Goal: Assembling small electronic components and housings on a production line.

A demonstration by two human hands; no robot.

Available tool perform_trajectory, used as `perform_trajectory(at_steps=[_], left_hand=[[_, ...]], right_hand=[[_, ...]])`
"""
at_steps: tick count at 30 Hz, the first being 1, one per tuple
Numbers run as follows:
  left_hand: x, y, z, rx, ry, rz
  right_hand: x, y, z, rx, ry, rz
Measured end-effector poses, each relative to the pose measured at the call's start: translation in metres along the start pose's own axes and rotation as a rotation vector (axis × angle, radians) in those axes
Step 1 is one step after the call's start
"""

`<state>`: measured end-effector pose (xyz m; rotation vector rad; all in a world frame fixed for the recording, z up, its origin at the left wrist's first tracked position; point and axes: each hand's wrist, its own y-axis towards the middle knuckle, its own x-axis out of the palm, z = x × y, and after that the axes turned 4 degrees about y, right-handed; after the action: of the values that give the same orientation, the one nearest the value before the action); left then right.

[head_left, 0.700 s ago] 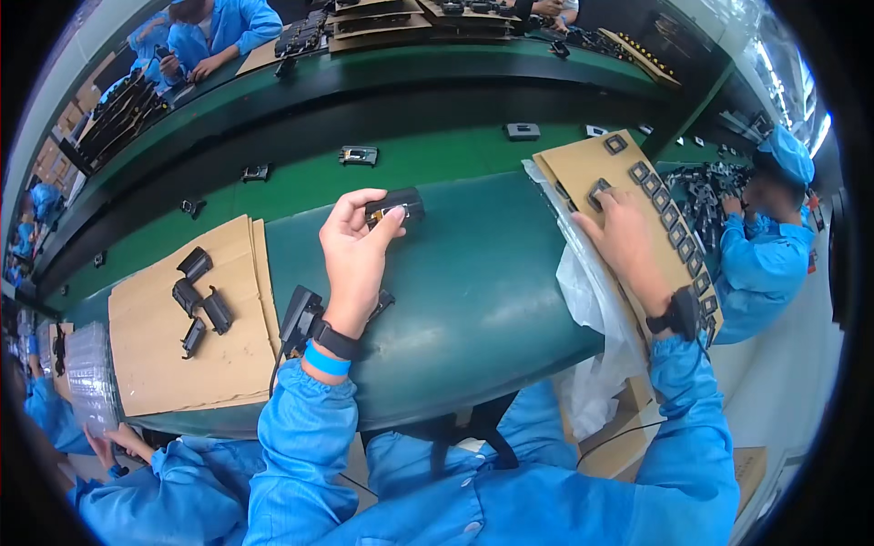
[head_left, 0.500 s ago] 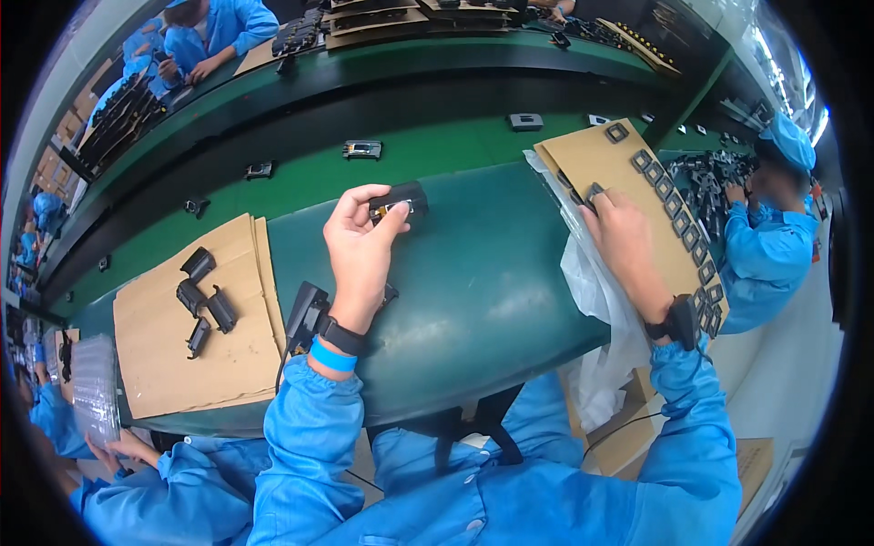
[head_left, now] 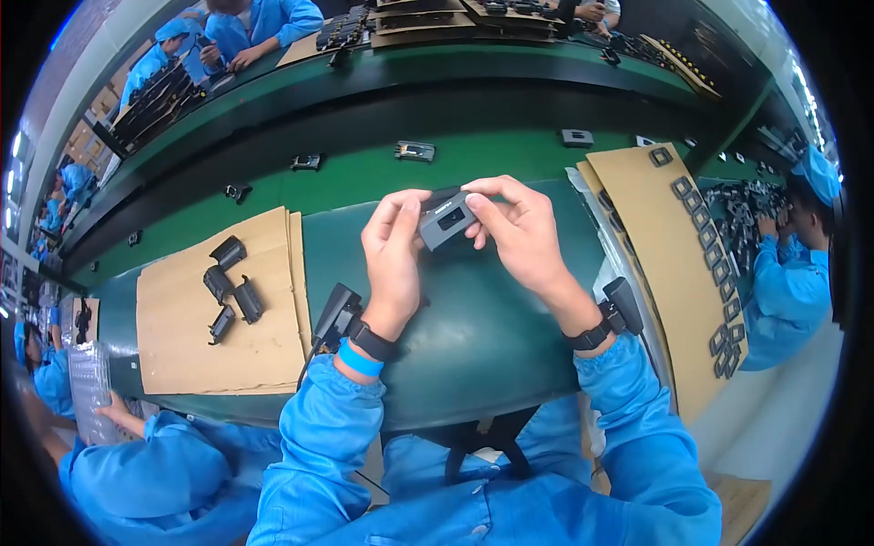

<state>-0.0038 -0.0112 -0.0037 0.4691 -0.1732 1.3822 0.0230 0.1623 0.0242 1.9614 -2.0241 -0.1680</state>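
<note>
Both hands meet over the green table and hold one small dark grey plastic housing [head_left: 448, 224] with a black rectangular window in its face. My left hand [head_left: 395, 250] is closed on its left end, thumb at the near side. My right hand [head_left: 526, 235] grips the other end, with thumb on the face and fingers behind. The back of the housing is hidden. To the left, several black plastic housings [head_left: 246, 298] lie on a sheet of cardboard [head_left: 187, 337].
At right a tilted cardboard sheet [head_left: 637, 209] carries a row of black rectangular frames [head_left: 708, 235]. Beyond the table, a green conveyor [head_left: 360, 168] bears spaced units, including one with exposed parts [head_left: 415, 151]. Co-workers in blue sit at right [head_left: 787, 291] and lower left [head_left: 164, 464].
My right hand has left the right cardboard and come to the housing in my left hand. A grey windowed face now shows where inner parts showed before. The view has turned slightly left.
</note>
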Motion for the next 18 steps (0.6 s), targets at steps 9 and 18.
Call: perform_trajectory(at_steps=[9, 18], left_hand=[[0.008, -0.004, 0.002, -0.025, 0.054, -0.034], [0.013, -0.005, -0.003, -0.007, 0.063, -0.055]], right_hand=[[-0.004, 0.006, 0.021, 0.028, -0.081, 0.085], [-0.017, 0.003, 0.029, -0.083, -0.165, 0.074]])
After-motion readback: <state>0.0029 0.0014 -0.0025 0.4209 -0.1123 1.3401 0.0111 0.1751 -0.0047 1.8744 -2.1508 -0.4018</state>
